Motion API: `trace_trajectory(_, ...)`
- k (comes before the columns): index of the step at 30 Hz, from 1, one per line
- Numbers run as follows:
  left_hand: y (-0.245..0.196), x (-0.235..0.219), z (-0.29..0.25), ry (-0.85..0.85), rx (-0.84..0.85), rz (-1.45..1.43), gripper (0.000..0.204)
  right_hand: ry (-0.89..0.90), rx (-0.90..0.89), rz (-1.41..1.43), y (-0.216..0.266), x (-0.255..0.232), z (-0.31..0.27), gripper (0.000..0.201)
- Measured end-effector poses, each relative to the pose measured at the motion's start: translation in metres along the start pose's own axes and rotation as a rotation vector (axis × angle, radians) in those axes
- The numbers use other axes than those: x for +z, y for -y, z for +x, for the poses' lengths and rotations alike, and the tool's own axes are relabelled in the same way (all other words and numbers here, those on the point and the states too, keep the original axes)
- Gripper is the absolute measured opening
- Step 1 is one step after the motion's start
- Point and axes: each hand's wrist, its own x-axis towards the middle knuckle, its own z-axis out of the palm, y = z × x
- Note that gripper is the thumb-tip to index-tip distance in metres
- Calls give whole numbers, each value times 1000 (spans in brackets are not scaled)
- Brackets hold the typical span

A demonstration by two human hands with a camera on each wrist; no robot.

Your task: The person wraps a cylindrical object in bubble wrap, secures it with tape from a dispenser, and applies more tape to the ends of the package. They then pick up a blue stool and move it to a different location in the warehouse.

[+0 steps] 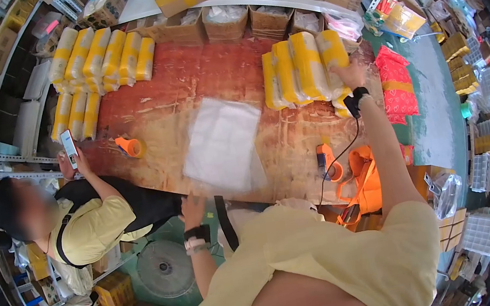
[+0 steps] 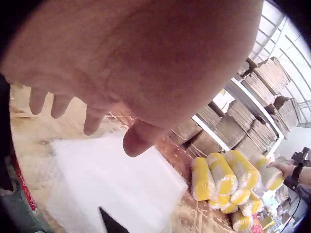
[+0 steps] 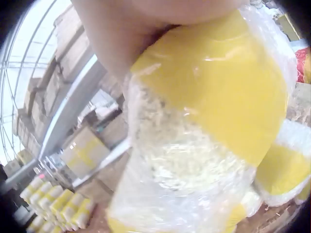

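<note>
My right hand (image 1: 352,74) grips a cylindrical package (image 3: 214,92) wrapped in clear plastic and yellow tape. It belongs to the right-hand stack of similar packages (image 1: 287,75), and several more lie beside and below it. At the near edge of the table my left hand (image 1: 192,212) hangs with its fingers relaxed and holds nothing. White translucent sheets (image 1: 221,137) lie flat on the table just beyond that hand. The left wrist view shows the left palm (image 2: 146,63) above these sheets, its fingers apart.
More yellow-taped packages (image 1: 96,55) are stacked at the far left. Orange tape dispensers (image 1: 129,146) lie on the table. Along the back stand open cartons (image 1: 227,24). A red heart-patterned parcel (image 1: 396,81) sits on the right. Another person (image 1: 90,231) holds a phone at left.
</note>
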Motion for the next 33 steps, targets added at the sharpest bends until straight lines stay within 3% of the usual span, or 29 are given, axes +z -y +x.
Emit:
trace_trajectory(3, 28, 0, -22, -17, -78, 5, 73, -63, 135, -98, -3, 37, -5, 99)
trace_trajectory(4, 36, -4, -25, -13, -102, 39, 73, 28, 160, -23, -9, 36, 1, 103)
trace_trajectory(7, 73, 7, -12, -2, -98, 58, 71, 233, 35, 197, -39, 36, 15, 101)
trace_trajectory(9, 90, 15, 2, 43, -37, 141, 70, 107, -57, 163, -53, 30, -4, 87)
trace_trajectory(11, 68, 12, 17, 57, 1, 198, 70, -37, -131, 192, -75, 29, -24, 75)
trace_trajectory(13, 14, 2, 8, 34, 53, 231, 70, -187, -181, 276, -109, 31, -63, 65)
trace_trajectory(14, 0, 2, 12, 25, 96, 231, 69, -57, -130, 532, -119, 21, -100, 49)
trace_trajectory(15, -13, 3, 19, 53, 132, 234, 69, 4, 47, 402, -118, 9, -140, 43)
trace_trajectory(16, -23, 4, 26, 83, 166, 238, 69, 46, 94, 411, -146, 30, -174, 45)
trace_trajectory(18, -34, 17, 45, 89, 279, 231, 70, 302, 129, 255, -194, 65, -246, 62)
trace_trajectory(20, -44, 27, 53, 94, 352, 220, 71, 362, 218, -71, -144, 31, -300, 87)
trace_trajectory(22, -59, 30, 46, 99, 385, 216, 71, 288, 234, 42, -190, 97, -330, 96)
trace_trajectory(23, -69, 27, 34, 101, 365, 227, 71, 254, 237, 102, -181, 103, -334, 101)
trace_trajectory(24, -78, 24, 20, 100, 342, 237, 71, 337, 312, 102, -180, 101, -329, 101)
trace_trajectory(27, -68, 22, 1, 95, 267, 247, 72, 344, 320, 128, -145, 97, -319, 92)
trace_trajectory(30, -45, 20, -8, 85, 177, 234, 73, 349, 59, 225, -115, 113, -311, 90)
trace_trajectory(33, -25, 18, -19, 64, 116, 196, 75, 426, 19, 242, -68, 148, -294, 90)
